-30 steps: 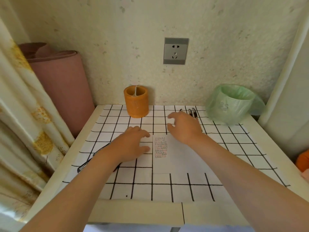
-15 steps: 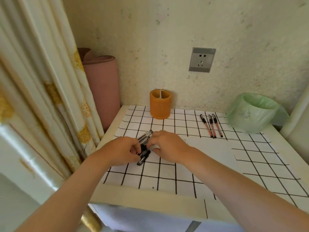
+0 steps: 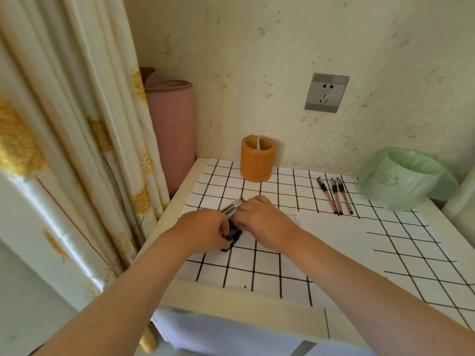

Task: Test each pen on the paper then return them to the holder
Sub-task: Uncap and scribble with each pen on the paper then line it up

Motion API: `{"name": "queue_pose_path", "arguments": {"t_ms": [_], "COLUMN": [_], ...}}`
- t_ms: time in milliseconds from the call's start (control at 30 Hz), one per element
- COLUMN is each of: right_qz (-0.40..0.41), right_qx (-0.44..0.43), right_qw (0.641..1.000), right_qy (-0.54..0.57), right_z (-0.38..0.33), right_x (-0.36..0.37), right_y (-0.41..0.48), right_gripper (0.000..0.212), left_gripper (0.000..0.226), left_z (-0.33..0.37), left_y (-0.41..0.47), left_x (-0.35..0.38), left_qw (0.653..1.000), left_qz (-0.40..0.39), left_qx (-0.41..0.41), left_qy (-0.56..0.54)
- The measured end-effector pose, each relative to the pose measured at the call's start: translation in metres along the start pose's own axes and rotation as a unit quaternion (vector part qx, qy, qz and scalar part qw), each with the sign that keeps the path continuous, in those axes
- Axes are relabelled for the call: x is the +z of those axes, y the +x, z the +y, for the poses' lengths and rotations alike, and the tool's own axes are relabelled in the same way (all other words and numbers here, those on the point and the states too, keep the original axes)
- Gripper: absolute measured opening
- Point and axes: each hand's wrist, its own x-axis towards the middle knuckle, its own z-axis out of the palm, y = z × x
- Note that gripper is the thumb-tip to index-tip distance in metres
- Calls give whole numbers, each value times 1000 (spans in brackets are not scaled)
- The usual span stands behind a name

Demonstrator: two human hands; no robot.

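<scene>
Two hands meet: left hand (image 3: pixel 205 231) and right hand (image 3: pixel 264 219) grasp pen bundle (image 3: pixel 232 208), near left; three loose pens (image 3: pixel 335 195) lie far right beside bin (image 3: pixel 403 176); holder (image 3: pixel 257 159) stands far.

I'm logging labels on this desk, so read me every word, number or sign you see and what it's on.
Nothing here can be read.
Rows of tiny marks on the white sheet of paper: too small to read.
Faint mark on the green bag-lined bin: too blurred to read.
</scene>
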Motion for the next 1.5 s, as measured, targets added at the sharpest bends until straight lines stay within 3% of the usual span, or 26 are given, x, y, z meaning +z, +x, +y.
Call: {"name": "queue_pose_path", "arguments": {"t_ms": [267, 333, 433, 467, 533, 600, 733, 867, 1000, 1067, 1200, 1300, 1367, 1500], "right_qz": [-35, -3, 31, 33, 34, 76, 137, 177, 198, 200, 226, 243, 233, 159], "right_qx": [27, 62, 161, 210, 304, 330, 376, 418, 435, 429, 454, 464, 464, 476], "right_qw": [999, 998, 981, 965, 891, 798, 672, 603, 537, 527, 552, 519, 510, 571], "right_qy": [-30, 2, 107, 156, 335, 498, 623, 656, 695, 706, 662, 676, 685, 650], "right_z": [9, 11, 9, 9, 8, 10, 20, 31, 43, 49, 55, 57, 60, 64], "right_x": [-3, -12, -30, -35, -45, -51, -66, -74, -76, -76, -71, -69, -65, -58], "right_y": [-3, -4, -9, -10, -9, -7, -11, -26, -42, -48, -57, -63, -68, -81], "right_gripper": [26, 30, 14, 4, 30, 45, 44, 33, 43, 46, 16, 16, 24, 71], "left_gripper": [17, 16, 17, 16, 18, 17, 16, 15, 21, 28, 50, 66, 74, 85], "left_z": [3, 4, 6, 8, 12, 18, 37, 57, 72, 78, 82, 84, 86, 89], "left_y": [1, 1, 2, 3, 5, 9, 20, 32, 44, 50, 61, 67, 69, 74], "left_x": [0, 0, 0, 1, 1, 1, 0, 6, 14, 18, 27, 30, 31, 35], "left_qw": [1000, 999, 999, 998, 998, 999, 999, 996, 993, 991, 989, 986, 985, 981], "left_qz": [5, 6, 6, 7, 11, 17, 28, 27, 21, 20, 14, 0, -14, -29], "left_qx": [-21, -23, -19, -18, -16, -10, 24, 62, 99, 119, 149, 167, 174, 184], "left_qy": [16, 26, 46, 51, 51, 38, -13, -56, -67, -55, -13, -2, 7, 54]}}
